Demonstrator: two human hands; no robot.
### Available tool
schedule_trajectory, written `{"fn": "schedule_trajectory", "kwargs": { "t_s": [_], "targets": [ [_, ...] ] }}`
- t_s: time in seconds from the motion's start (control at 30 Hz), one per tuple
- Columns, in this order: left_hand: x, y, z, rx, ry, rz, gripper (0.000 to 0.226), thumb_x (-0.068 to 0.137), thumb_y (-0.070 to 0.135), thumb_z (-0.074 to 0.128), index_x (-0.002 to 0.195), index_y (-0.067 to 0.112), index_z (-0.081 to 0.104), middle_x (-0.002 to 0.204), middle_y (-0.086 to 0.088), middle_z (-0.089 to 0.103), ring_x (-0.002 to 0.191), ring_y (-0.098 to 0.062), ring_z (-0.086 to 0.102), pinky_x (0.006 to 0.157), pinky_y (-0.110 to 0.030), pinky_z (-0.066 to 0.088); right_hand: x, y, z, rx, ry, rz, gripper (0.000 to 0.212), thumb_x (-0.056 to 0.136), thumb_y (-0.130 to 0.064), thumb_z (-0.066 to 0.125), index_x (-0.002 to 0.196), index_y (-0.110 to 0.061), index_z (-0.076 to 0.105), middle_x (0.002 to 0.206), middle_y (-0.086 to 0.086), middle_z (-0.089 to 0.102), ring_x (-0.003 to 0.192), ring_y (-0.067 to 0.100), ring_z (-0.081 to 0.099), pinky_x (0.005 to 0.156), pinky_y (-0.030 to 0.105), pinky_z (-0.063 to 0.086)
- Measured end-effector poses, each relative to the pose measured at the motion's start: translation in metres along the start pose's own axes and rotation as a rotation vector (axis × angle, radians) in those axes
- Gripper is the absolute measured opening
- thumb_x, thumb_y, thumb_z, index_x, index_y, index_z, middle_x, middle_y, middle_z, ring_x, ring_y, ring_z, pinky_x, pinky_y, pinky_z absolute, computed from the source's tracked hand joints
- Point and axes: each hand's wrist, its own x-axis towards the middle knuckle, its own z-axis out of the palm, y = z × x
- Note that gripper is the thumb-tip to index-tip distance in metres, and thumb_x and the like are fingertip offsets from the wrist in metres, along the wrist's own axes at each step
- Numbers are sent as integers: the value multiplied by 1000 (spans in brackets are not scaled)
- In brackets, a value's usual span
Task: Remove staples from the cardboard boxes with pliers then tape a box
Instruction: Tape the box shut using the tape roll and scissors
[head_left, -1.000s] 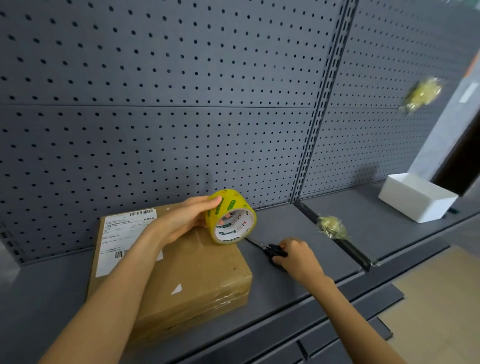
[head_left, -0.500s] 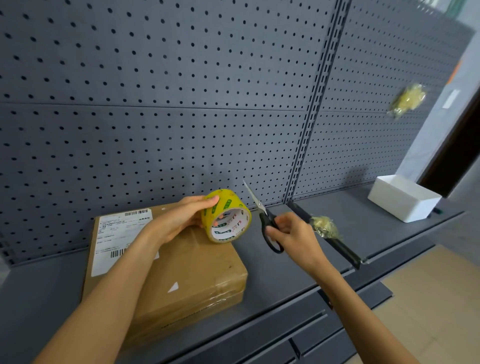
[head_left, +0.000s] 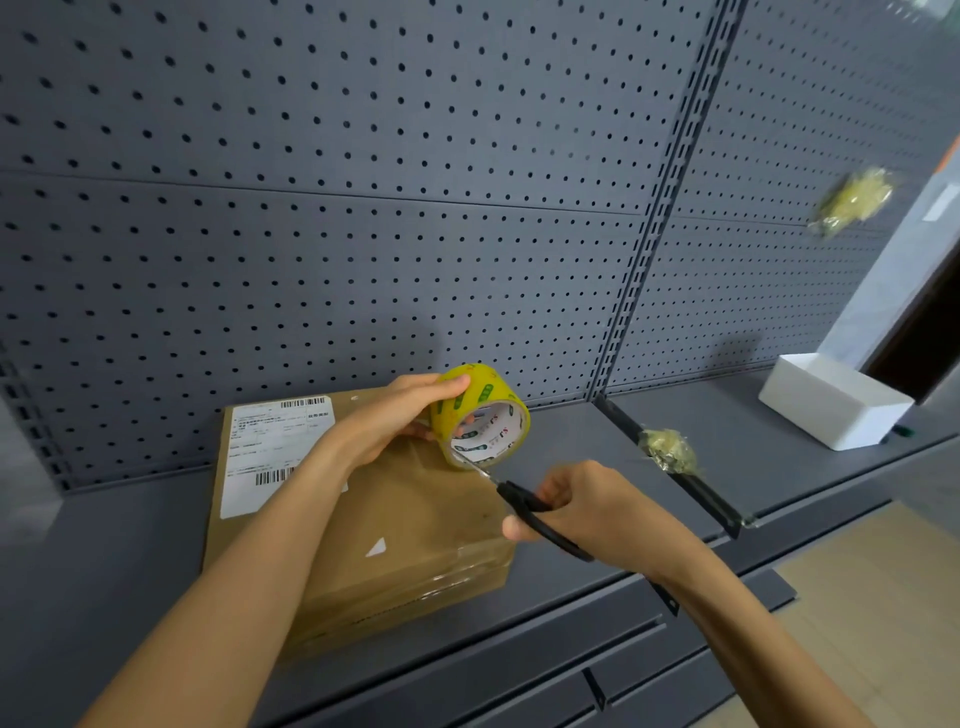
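A flat brown cardboard box (head_left: 410, 525) with a white shipping label lies on the grey shelf (head_left: 550, 447). My left hand (head_left: 395, 415) grips a yellow tape roll (head_left: 480, 413) held upright over the box's far right corner. My right hand (head_left: 597, 506) holds black-handled scissors (head_left: 519, 501). Their blade tips point up-left and touch the lower edge of the tape roll, where tape runs down to the box. No pliers are in view.
A grey pegboard wall (head_left: 363, 234) rises behind the shelf. One crumpled tape wad (head_left: 670, 449) sits on the shelf divider, another (head_left: 854, 200) sticks to the pegboard. A white open bin (head_left: 836, 400) stands at the far right. Floor lies below right.
My right hand picked the scissors up off the shelf, raised them with blades pointing up, then swung them down-left so the tips meet the tape roll. The left hand kept hold of the roll.
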Motion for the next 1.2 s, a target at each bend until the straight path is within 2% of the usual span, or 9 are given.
{"fn": "schedule_trajectory", "kwargs": {
  "t_s": [0.17,0.33,0.5,0.6,0.73,0.83,1.0,1.2],
  "targets": [
    [-2,-1,0,2,-10,15,36,89,50,52,106,23,67,98,-5,72,99,-23,66,96,-44,47,0,7,4,-95,-82,34,56,66,-59,76,76,-12,46,65,5,39,58,17,34,57,29,26],
    [-2,-2,0,2,-15,23,32,89,50,52,104,26,66,99,-5,72,100,-24,65,93,-42,48,-2,9,6,-169,-124,47,58,67,-62,73,76,-13,42,64,1,38,57,15,33,56,28,27],
    [-2,-3,-1,-3,-21,21,29,89,50,51,102,28,66,99,-5,71,102,-25,64,84,-34,48,-4,2,10,-187,-190,22,72,57,-80,59,75,-13,39,62,0,35,52,12,30,53,26,24],
    [-1,-4,0,-8,-21,21,30,89,50,52,103,27,66,100,-6,71,102,-26,64,83,-34,47,-1,1,13,-138,-177,28,70,58,-79,62,68,-15,36,57,-1,35,52,15,32,56,29,26],
    [0,-5,-1,-18,-15,20,30,89,49,52,102,27,66,101,-8,71,102,-27,64,85,-35,48,7,0,17,-123,-156,41,70,58,-80,63,62,-13,42,54,2,42,50,16,38,59,30,33],
    [2,-7,-1,-15,-18,20,32,88,51,53,104,27,66,101,-7,70,102,-27,64,85,-35,48,14,-2,18,-114,-163,48,78,51,-85,58,67,-9,50,57,9,51,50,18,46,57,27,39],
    [3,-8,-1,-15,-14,24,33,88,51,53,104,25,66,102,-8,70,102,-27,64,92,-41,47,21,-4,15,-67,-182,22,78,50,-84,61,67,-8,53,59,11,52,53,21,48,53,25,39],
    [3,-10,0,-19,-20,28,34,87,52,53,108,27,65,101,-4,70,102,-25,64,90,-38,48,26,-9,16,-95,-166,7,73,54,-78,64,62,-6,55,56,12,54,46,17,48,50,22,38]
  ]
}}
